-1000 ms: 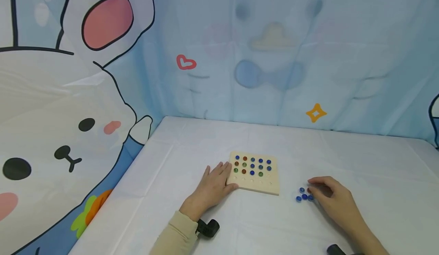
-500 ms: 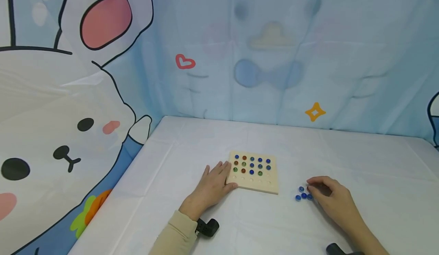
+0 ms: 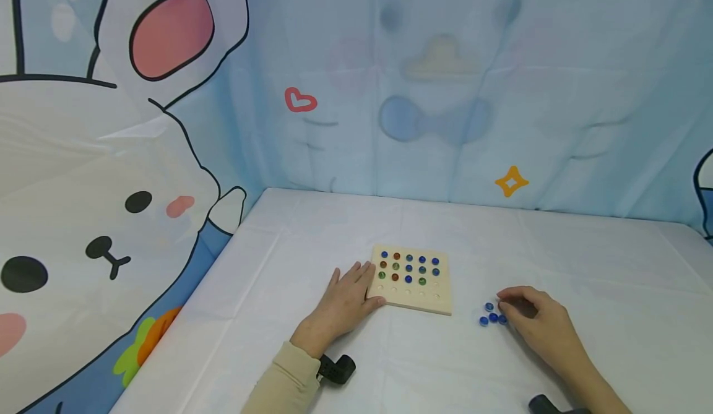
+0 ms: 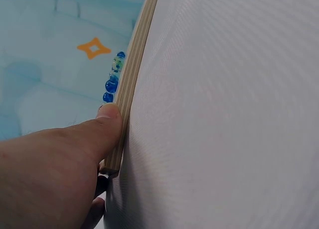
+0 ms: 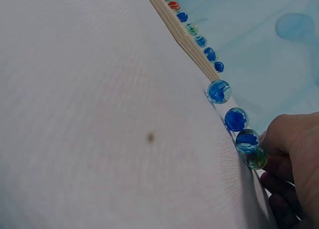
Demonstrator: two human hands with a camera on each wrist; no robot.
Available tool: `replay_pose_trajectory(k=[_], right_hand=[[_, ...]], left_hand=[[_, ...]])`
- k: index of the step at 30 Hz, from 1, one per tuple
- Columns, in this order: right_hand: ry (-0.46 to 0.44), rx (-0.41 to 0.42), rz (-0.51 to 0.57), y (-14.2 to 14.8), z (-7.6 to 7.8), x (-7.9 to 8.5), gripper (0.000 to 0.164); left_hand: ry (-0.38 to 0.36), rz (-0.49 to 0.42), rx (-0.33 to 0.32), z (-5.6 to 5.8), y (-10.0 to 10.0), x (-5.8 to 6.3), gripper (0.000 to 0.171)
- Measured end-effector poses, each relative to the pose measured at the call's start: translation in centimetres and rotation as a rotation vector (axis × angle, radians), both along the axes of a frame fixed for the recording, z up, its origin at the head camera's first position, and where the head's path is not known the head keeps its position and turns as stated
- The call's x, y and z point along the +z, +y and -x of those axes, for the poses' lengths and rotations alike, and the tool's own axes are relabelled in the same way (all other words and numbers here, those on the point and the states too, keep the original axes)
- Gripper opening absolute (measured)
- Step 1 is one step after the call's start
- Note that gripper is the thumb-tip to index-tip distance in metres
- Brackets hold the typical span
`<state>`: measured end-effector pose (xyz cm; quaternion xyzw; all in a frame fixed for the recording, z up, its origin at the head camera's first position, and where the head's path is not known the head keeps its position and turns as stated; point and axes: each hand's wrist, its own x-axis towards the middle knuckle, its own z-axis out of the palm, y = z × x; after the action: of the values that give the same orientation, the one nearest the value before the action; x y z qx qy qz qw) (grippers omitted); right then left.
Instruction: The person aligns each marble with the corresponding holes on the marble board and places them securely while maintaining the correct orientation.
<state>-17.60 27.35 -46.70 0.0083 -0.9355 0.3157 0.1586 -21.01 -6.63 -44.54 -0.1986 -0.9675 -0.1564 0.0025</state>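
Head view, right hand [image 3: 539, 322]: thumb and forefinger curled in beside the loose blue marbles [image 3: 492, 318], which lie immediately to its left; the wooden board [image 3: 409, 301] lies well to its left and slightly farther away.
Head view, left hand [image 3: 344, 299]: the nearer hand to the board; not clenched, its fingers extended at the left edge and its thumb at the near edge.
Head view, board axis: the longer side appears to run left to right, the right end slightly nearer; foreshortening leaves the true proportions uncertain.
Head view, board rows: set marbles [image 3: 409, 268] in blue, red-brown and green, five in each of the two far rows and four in the third; the nearest row shows hollows [image 3: 408, 292].
Left wrist view, board: seen edge-on, the thumb against it; set marbles project above its face. Remaining fingers largely hidden.
Right wrist view, fingertips: apparently pinching a greenish marble [image 5: 256, 159]; three blue ones lie alongside on the worktop [image 5: 124, 89], the board beyond.
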Motion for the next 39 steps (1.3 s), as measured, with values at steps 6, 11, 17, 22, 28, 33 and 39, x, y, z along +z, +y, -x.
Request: replay_pose_trajectory(k=[6, 11, 17, 22, 28, 33, 39], right_hand=[[0.002, 0.000, -0.002, 0.1, 0.2, 0.1, 0.016], [0.009, 0.001, 0.005, 0.1, 0.3, 0.0, 0.016], [0.002, -0.002, 0.028, 0.1, 0.6, 0.2, 0.017], [-0.017, -0.009, 0.063, 0.0, 0.7, 0.6, 0.019], [-0.003, 0.011, 0.073, -0.8, 1.1, 1.6, 0.019], [0.053, 0.075, 0.081, -2.1, 1.7, 2.5, 0.018], [0.062, 0.108, 0.097, -4.0, 2.3, 3.4, 0.016]], left_hand=[[-0.003, 0.000, 0.005, 0.1, -0.2, 0.1, 0.072], [-0.007, 0.002, 0.008, 0.1, -0.3, 0.1, 0.072], [-0.017, 0.001, 0.010, 0.1, -0.4, 0.1, 0.073], [-0.020, -0.001, 0.008, 0.0, -0.4, 0.0, 0.073], [-0.017, -0.008, 0.004, 0.1, -0.3, 0.0, 0.073], [-0.014, -0.006, 0.005, 0.2, -0.2, -0.1, 0.073], [-0.020, -0.007, 0.002, 0.1, -0.1, 0.1, 0.073]])
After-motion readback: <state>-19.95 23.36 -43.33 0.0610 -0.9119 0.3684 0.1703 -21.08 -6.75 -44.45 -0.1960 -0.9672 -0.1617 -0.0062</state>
